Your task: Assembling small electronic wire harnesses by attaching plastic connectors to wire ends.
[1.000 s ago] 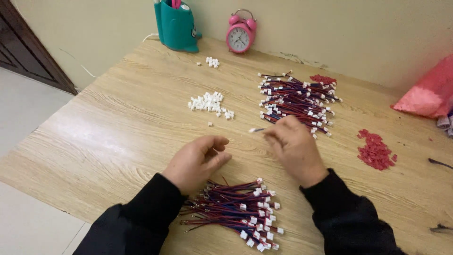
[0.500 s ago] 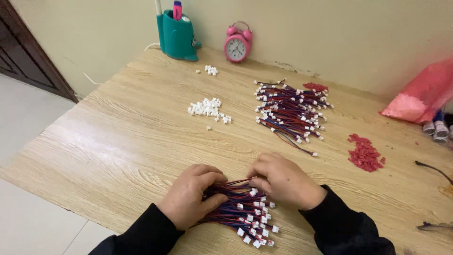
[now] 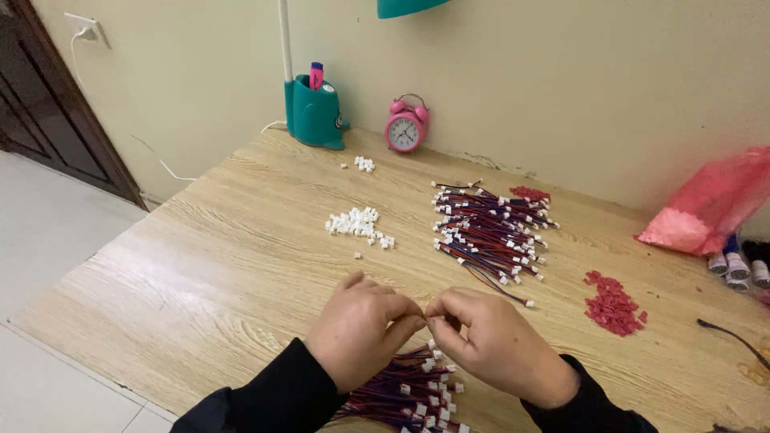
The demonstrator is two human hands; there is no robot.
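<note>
My left hand (image 3: 358, 329) and my right hand (image 3: 489, 341) are raised together above the near edge of the wooden table (image 3: 208, 265), their fingertips pinched and touching. What they pinch is too small to make out. Just under them lies a bundle of red and blue wires with white plugs (image 3: 405, 393). A larger pile of the same wires (image 3: 489, 232) lies further out, and a heap of small white plastic connectors (image 3: 357, 224) sits to its left.
Red plastic bits (image 3: 613, 303) lie on the right, a pink bag (image 3: 710, 204) and marker pens (image 3: 734, 269) at the far right. A teal lamp base with pen holder (image 3: 314, 112) and a pink alarm clock (image 3: 405, 128) stand by the wall.
Both hands went from the far wire pile down to the near bundle, then lifted and joined fingertips above it. The camera has tilted up, showing more wall.
</note>
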